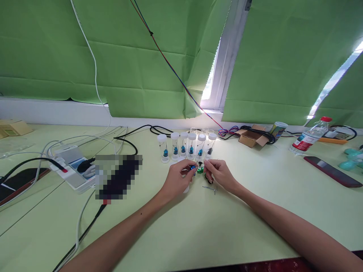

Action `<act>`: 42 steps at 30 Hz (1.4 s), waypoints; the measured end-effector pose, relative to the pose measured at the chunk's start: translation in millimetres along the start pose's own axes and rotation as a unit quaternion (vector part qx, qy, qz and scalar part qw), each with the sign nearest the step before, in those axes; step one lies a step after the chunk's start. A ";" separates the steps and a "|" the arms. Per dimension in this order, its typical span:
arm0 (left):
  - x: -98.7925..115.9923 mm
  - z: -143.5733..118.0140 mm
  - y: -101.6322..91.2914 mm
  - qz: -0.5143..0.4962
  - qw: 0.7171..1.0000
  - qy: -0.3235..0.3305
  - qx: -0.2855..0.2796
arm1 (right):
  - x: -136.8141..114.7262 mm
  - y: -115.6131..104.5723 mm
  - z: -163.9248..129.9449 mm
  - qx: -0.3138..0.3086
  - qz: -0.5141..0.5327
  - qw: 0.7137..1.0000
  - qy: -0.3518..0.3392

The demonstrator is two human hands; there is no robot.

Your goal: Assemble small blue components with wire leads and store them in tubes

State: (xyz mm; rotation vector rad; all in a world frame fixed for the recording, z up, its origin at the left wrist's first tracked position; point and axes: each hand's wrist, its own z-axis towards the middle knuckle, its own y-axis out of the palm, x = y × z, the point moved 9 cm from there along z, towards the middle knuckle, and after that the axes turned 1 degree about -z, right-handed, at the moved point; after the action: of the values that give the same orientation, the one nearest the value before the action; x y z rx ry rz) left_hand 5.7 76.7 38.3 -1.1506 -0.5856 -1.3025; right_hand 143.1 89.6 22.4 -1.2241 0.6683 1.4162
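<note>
My left hand (177, 176) pinches a small blue part (193, 167) with thin dark leads between thumb and fingertips. Close by on its right, my right hand (222, 174) has its fingers pressed together; whatever they hold is too small to make out. Between the two hands lies a small green piece (200, 170) with a dark top. A thin metal T-shaped rod (210, 188) rests on the table below my right hand. Behind the hands stand several clear tubes (175, 145) with white caps, most holding a blue piece with dark wires. White plastic shows partly under my left hand.
Left of my hands are a power strip (75, 175), cables and a pixelated dark object (120, 179). At the right stand an open cardboard box (251, 138), a can (278, 130) and a red-capped bottle (310, 138). A phone (331, 172) lies nearer.
</note>
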 end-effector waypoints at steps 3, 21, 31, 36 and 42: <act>-2.0 0.3 -0.9 -0.017 1.000 -0.016 0.005 | 0.4 -1.0 0.4 0.007 0.010 1.000 -0.002; -9.8 1.6 1.6 -0.070 0.996 -0.061 -0.015 | -7.3 -9.1 -4.6 0.071 -0.144 0.984 -0.074; -10.6 1.0 3.1 -0.067 0.996 -0.062 -0.022 | -6.3 -9.4 -3.3 0.068 -0.174 0.979 -0.083; -10.0 0.7 3.4 -0.066 0.996 -0.060 -0.019 | -5.8 -9.4 -3.8 0.067 -0.179 0.978 -0.080; -13.6 0.2 4.5 -0.069 0.995 -0.068 -0.020 | -5.8 -9.4 -3.3 0.063 -0.192 0.976 -0.076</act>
State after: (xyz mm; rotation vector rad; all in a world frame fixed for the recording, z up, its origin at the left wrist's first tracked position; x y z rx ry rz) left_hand 6.7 82.2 25.1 -1.2577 -0.7527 -1.3648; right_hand 152.3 86.8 28.9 -1.0655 0.3832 1.1125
